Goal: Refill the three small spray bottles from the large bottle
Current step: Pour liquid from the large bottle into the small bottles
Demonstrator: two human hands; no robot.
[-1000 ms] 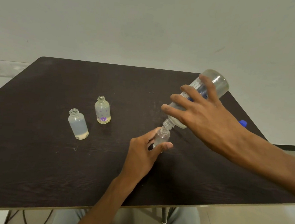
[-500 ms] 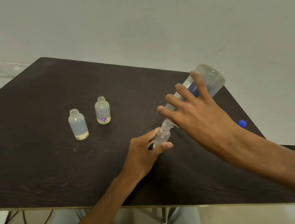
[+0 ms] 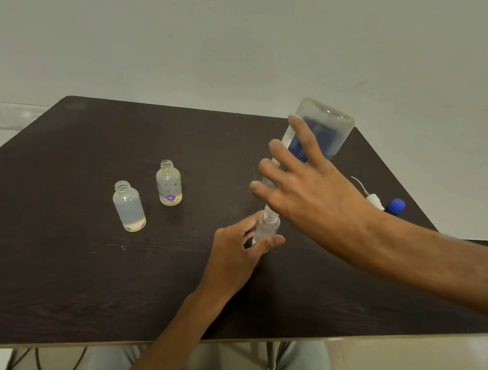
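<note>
My right hand grips the large clear bottle, tipped steeply with its base up and its mouth down on the neck of a small clear spray bottle. My left hand holds that small bottle upright on the dark table, thumb and fingers around its lower body. Two other small bottles stand uncapped to the left: a frosted one with a little liquid at the bottom, and one with purple flowers.
A white spray head with its tube and a blue cap lie at the table's right edge, behind my right forearm. A pale wall rises behind the table. My knees show below the front edge.
My right hand has tipped the large bottle steeper, its base rising and swinging left. The small bottle and my left hand have stayed put.
</note>
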